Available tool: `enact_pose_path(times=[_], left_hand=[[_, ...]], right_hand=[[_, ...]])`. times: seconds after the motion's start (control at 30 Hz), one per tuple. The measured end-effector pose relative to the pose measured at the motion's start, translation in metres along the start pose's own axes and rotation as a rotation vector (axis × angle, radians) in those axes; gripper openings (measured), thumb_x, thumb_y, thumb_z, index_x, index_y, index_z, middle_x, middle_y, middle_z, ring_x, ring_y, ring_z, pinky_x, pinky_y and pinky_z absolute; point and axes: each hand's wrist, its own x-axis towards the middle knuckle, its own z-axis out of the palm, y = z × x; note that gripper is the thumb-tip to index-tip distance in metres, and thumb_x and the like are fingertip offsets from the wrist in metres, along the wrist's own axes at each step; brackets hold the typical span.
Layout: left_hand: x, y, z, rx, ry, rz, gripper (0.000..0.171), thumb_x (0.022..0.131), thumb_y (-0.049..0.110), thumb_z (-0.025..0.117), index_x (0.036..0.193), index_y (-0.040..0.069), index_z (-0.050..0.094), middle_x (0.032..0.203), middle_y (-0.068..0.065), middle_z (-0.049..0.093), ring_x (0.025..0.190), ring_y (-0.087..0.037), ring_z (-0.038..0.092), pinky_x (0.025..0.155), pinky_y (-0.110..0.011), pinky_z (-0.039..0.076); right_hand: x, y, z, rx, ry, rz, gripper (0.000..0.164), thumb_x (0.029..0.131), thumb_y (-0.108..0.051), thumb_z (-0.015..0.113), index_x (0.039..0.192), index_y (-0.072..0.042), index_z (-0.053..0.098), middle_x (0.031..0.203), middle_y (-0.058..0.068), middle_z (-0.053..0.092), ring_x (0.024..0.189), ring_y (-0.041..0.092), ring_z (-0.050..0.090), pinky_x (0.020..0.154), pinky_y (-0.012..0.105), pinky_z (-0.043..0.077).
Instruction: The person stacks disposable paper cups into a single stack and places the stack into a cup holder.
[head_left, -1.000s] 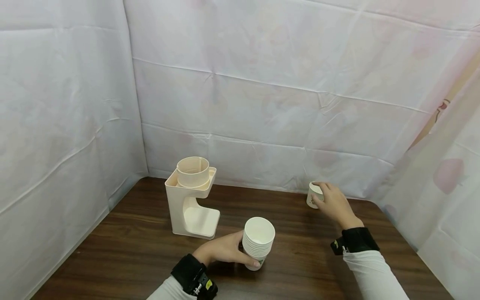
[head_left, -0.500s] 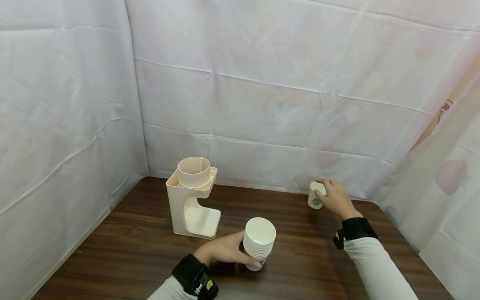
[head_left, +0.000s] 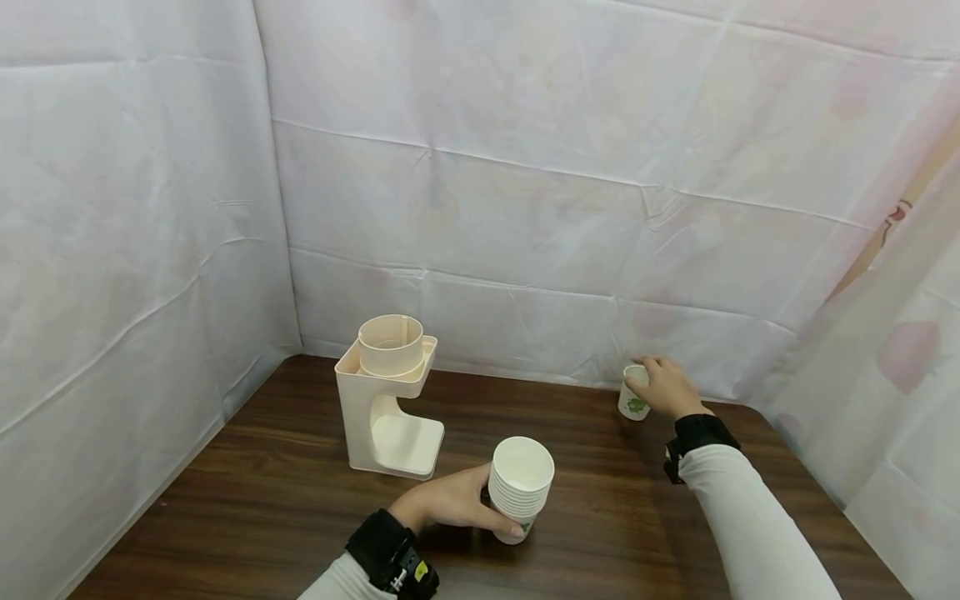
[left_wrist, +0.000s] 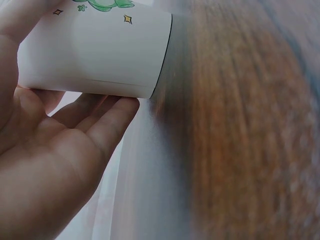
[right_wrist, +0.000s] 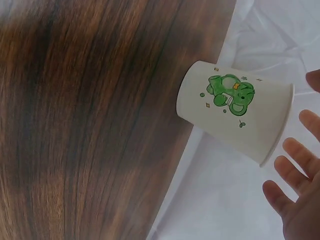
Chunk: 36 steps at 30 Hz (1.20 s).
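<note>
My left hand (head_left: 453,497) grips a nested stack of white paper cups (head_left: 522,475) low on its side, thumb in front. The stack stands upright close to the table in the head view. In the left wrist view, the lowest cup (left_wrist: 100,55) shows part of a green print, with fingers round its wall. A single white paper cup (head_left: 633,405) stands upright at the table's back edge. My right hand (head_left: 667,389) is over its right side near the rim. In the right wrist view, spread fingers (right_wrist: 292,175) lie beside the rim of this cup (right_wrist: 265,115), which bears a green bear print.
A cream-coloured stand (head_left: 360,425) with a round ring (head_left: 390,360) on top and a flat base plate (head_left: 412,442) is left of the stack. White cloth (head_left: 465,208) hangs behind and beside the dark wooden table (head_left: 247,517).
My right hand has eased back from the single cup's front, and more of its green print shows. The left hand and stack keep their place; the head view has shifted slightly.
</note>
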Motion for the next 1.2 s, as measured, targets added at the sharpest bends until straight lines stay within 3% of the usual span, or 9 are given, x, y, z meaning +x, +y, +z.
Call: enact_pose_path(times=[0.33, 0.67, 0.97, 1.2], left_hand=[[0.001, 0.000, 0.001, 0.001, 0.006, -0.004, 0.071, 0.083, 0.021, 0.084, 0.142, 0.026, 0.045, 0.126, 0.011, 0.060, 0.121, -0.010, 0.054, 0.104, -0.035, 0.037], [0.001, -0.001, 0.002, 0.013, 0.018, 0.001, 0.070, 0.082, 0.021, 0.085, 0.141, 0.025, 0.046, 0.124, 0.011, 0.062, 0.118, -0.010, 0.055, 0.102, -0.032, 0.038], [0.001, 0.000, 0.001, 0.022, 0.016, 0.004, 0.070, 0.083, 0.022, 0.084, 0.141, 0.024, 0.046, 0.125, 0.011, 0.061, 0.120, -0.010, 0.054, 0.103, -0.033, 0.038], [0.002, 0.001, 0.002, 0.028, 0.021, -0.004, 0.070, 0.083, 0.023, 0.085, 0.141, 0.025, 0.046, 0.124, 0.011, 0.061, 0.119, -0.010, 0.055, 0.103, -0.033, 0.038]], right_hand=[[0.004, -0.001, -0.003, -0.014, -0.027, 0.049, 0.056, 0.101, -0.037, 0.053, 0.142, 0.002, 0.050, 0.141, 0.036, 0.041, 0.128, 0.057, 0.036, 0.097, 0.070, 0.034], [0.010, 0.001, -0.001, -0.059, -0.130, 0.072, 0.068, 0.099, -0.045, 0.054, 0.147, 0.003, 0.043, 0.142, 0.039, 0.037, 0.126, 0.061, 0.035, 0.097, 0.071, 0.035], [0.012, 0.004, -0.001, -0.043, -0.146, 0.073, 0.063, 0.100, -0.040, 0.055, 0.146, 0.002, 0.044, 0.138, 0.042, 0.040, 0.125, 0.061, 0.036, 0.094, 0.071, 0.037], [0.011, 0.006, -0.002, -0.036, -0.106, 0.048, 0.059, 0.096, -0.040, 0.059, 0.140, -0.001, 0.050, 0.130, 0.042, 0.046, 0.120, 0.059, 0.043, 0.089, 0.069, 0.041]])
